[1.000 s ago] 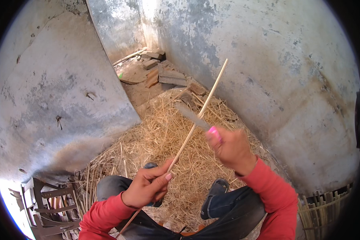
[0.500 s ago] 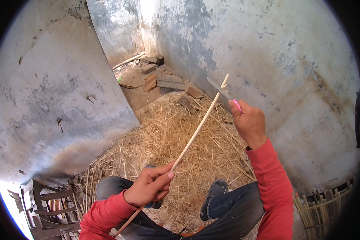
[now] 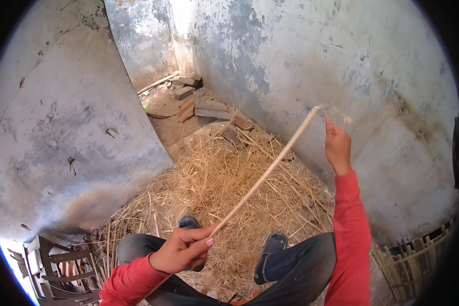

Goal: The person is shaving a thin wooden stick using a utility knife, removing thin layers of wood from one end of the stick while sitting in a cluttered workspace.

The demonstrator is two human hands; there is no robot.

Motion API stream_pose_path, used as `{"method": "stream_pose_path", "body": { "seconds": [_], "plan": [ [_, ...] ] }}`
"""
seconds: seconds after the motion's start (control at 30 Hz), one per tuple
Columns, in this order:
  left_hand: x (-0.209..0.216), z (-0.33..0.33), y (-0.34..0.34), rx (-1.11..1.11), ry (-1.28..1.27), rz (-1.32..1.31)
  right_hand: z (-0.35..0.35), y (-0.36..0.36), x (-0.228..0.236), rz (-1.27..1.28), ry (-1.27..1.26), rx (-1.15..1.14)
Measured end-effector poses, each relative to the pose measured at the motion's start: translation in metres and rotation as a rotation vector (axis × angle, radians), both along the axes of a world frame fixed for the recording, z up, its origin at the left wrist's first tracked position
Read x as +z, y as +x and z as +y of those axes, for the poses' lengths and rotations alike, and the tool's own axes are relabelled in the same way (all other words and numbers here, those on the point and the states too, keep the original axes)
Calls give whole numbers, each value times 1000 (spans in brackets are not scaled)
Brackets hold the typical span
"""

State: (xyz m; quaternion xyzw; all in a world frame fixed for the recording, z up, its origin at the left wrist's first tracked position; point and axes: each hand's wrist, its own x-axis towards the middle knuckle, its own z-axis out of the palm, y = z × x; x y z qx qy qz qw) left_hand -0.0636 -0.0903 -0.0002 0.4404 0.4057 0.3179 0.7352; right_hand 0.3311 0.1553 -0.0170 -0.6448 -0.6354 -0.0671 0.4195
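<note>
My left hand [image 3: 181, 249] is closed around the lower part of a long, pale wooden stick [image 3: 265, 173]. The stick slants up and away to the right, its far end in front of the wall. Close to that far end, my right hand [image 3: 337, 148] is raised with its fingers wrapped round a knife, whose blade is smeared by motion and hardly visible. A blurred, pale shaving [image 3: 344, 116] shows just above the right hand, beside the stick's tip.
Straw-like shavings [image 3: 224, 168] cover the floor between and beyond my legs. Bricks [image 3: 209, 108] lie at the far corner. Worn walls [image 3: 311, 56] stand close on both sides. A dark chair-like frame [image 3: 69, 265] is at left, a bundle of upright strips [image 3: 413, 265] at right.
My right hand has moved outward to the right, and a shaving now shows by the stick's end. The stick's far end has swung right and slightly down; my left hand still grips it.
</note>
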Motion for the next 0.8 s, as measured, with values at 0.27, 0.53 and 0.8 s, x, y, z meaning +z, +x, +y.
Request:
{"method": "stream_pose_path", "body": {
  "seconds": [0.27,0.53,0.8],
  "plan": [
    [-1,9,4,-31,-28,14,-55,-58,35,1133,-259,755],
    [-16,12,13,19,154,65,-73,-86,43,1132,-240,743],
    [-10,21,30,82,326,149,-104,-127,31,626,-369,804]
  ]
}}
